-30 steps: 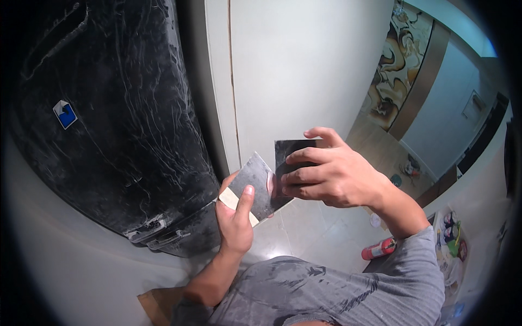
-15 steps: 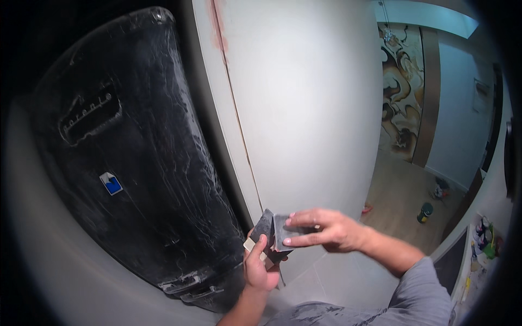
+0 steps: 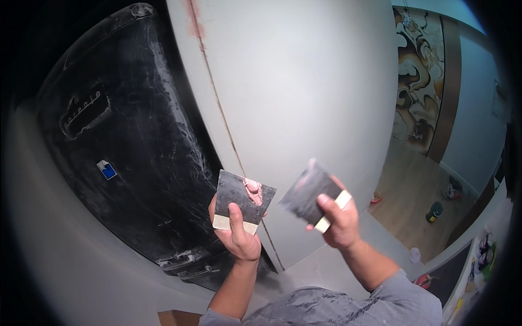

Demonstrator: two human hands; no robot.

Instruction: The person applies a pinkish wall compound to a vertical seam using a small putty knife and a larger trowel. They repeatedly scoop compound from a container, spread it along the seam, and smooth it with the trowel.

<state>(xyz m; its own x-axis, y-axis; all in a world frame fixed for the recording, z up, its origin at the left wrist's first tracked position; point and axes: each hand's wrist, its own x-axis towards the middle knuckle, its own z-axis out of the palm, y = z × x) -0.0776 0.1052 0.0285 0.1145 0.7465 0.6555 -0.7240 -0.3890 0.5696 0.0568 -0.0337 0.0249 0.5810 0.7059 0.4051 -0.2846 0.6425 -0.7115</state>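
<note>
My left hand [image 3: 242,244] is closed around a square putty spreader [image 3: 231,190] with a dark grey blade and a cream edge strip for a grip, thumb on its face. A lump of pink putty [image 3: 253,191] sits on that blade. Apart from it, my right hand [image 3: 343,231] grips a second putty spreader [image 3: 307,190], also dark with a cream strip, slightly blurred and tilted up to the left. Both are held before a white wall panel [image 3: 310,87]. A long narrow seam [image 3: 228,133] runs down the panel, smeared with pink putty near its top.
A black fridge [image 3: 125,136] under dusty plastic film stands close on the left. At right are a marbled panel [image 3: 416,81], a dark green can [image 3: 434,212] on the wood floor and a cluttered shelf [image 3: 478,266]. A cardboard box [image 3: 176,318] shows at the lower edge.
The two spreaders were together, the right one against the left; now they are apart. My right hand has turned over, and the pink lump shows on the left blade. The view has shifted.
</note>
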